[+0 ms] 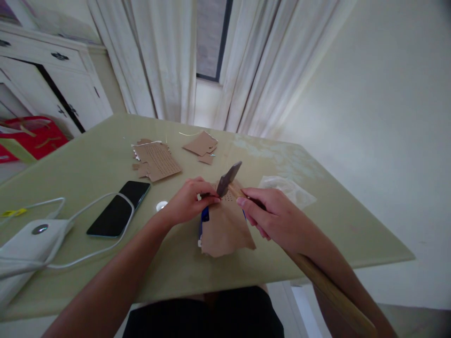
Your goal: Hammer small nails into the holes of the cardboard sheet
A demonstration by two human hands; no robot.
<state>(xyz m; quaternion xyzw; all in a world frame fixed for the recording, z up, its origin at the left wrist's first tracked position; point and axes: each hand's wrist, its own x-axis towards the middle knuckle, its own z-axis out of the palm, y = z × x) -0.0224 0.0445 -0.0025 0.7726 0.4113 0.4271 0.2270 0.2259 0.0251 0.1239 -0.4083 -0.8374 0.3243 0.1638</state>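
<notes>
My right hand (269, 211) grips a hammer (228, 179) close to its dark metal head. Its long wooden handle runs back beneath my right forearm. The head is at my left fingertips, over a brown sheet of cardboard (225, 230) with a torn near edge and rows of small holes at the top. Closed in a pinch at the sheet's upper left, my left hand (188, 199) has a small dark piece between thumb and finger, its kind unclear. Under the sheet, a blue object (204, 216) shows at the edges, mostly covered.
Cut cardboard pieces (158, 162) with hole rows lie at the back left, smaller scraps (202, 144) beside them. To my left are a black phone (120, 209), a white power bank (31, 244) and a looping cable (91, 253). A clear plastic bag (289, 190) lies right.
</notes>
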